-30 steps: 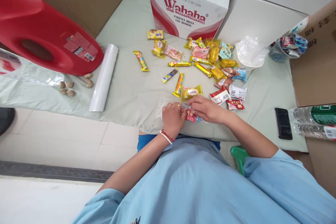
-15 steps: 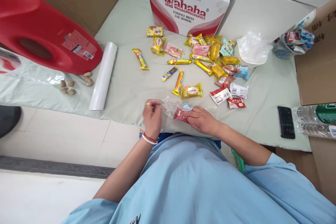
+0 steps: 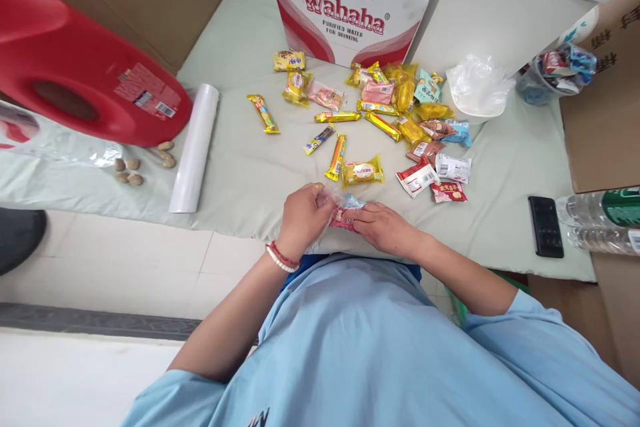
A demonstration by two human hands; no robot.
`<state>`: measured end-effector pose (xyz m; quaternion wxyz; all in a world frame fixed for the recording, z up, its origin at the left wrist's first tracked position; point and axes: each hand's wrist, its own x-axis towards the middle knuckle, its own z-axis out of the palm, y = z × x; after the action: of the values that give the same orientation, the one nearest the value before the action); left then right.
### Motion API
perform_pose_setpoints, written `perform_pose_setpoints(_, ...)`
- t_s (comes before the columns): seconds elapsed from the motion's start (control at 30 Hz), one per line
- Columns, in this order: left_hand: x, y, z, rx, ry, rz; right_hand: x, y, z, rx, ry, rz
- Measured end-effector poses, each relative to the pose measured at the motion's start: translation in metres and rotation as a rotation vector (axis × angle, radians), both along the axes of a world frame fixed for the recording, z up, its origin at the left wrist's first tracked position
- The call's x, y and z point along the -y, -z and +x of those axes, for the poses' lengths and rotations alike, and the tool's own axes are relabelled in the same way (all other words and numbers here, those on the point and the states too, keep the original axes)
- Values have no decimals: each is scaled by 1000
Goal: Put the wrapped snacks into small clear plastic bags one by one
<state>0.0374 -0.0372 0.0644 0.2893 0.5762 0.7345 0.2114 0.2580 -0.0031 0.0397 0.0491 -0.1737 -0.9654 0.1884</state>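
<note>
Close to the table's front edge, my left hand (image 3: 303, 215) pinches the gathered end of a clear plastic bag (image 3: 330, 197), its fingers closed. My right hand (image 3: 383, 225) lies over a red snack packet (image 3: 344, 219) and holds it against the table, covering part of it. A light blue packet (image 3: 353, 201) shows just above the red one. Both packets seem to be in the clear bag, though the hands hide much of it. Just beyond them lies a yellow-wrapped cake (image 3: 363, 171), beside a thin yellow snack bar (image 3: 337, 157).
Several wrapped snacks (image 3: 384, 92) are scattered farther back, before a Wahaha water box (image 3: 350, 10). At left are a red jug (image 3: 100, 73), a white roll (image 3: 194, 149) and some nuts (image 3: 134, 179). A white bowl (image 3: 479, 109), a phone (image 3: 546, 227) and bottles (image 3: 590, 210) are at right.
My left hand has moved right, toward the packets, and the plastic it holds is now bunched up instead of stretched out. My right hand has stayed on the red packet.
</note>
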Motion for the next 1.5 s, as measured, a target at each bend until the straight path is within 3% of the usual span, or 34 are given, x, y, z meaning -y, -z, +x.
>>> perform_pose_setpoints(0.1,15,-7,24,227,6,63,-2,6,2,-42,10,-65)
perform_pose_setpoints(0.2,26,-3,47,379,90,110,-9,1,13,-103,6,-195)
perform_pose_setpoints(0.33,36,10,59,257,282,182,-20,-23,45,-212,20,-568)
perform_pose_setpoints(0.37,38,14,60,188,311,197,-22,-28,53,-265,108,-666)
perform_pose_setpoints(0.43,40,24,62,46,361,232,-28,-30,67,-399,431,-757)
perform_pose_setpoints(0.53,42,35,65,-114,442,273,-35,-19,73,-402,906,-629)
perform_pose_setpoints(0.6,42,37,67,-190,470,279,-34,-8,68,-198,999,-566)
perform_pose_setpoints(0.73,42,36,69,-286,517,270,-15,0,52,184,962,-548)
perform_pose_setpoints(0.83,44,37,69,-296,516,270,6,-2,47,265,849,-571)
perform_pose_setpoints(1.1,44,43,60,-131,458,336,29,-7,66,-73,819,-634)
perform_pose_setpoints(1.27,38,38,52,-33,450,302,28,-1,63,-321,883,-537)
perform_pose_setpoints(1.4,33,35,54,-58,429,258,21,-8,64,-414,771,-512)
perform_pose_setpoints(1.5,32,35,60,-110,432,262,22,-18,74,-386,664,-405)
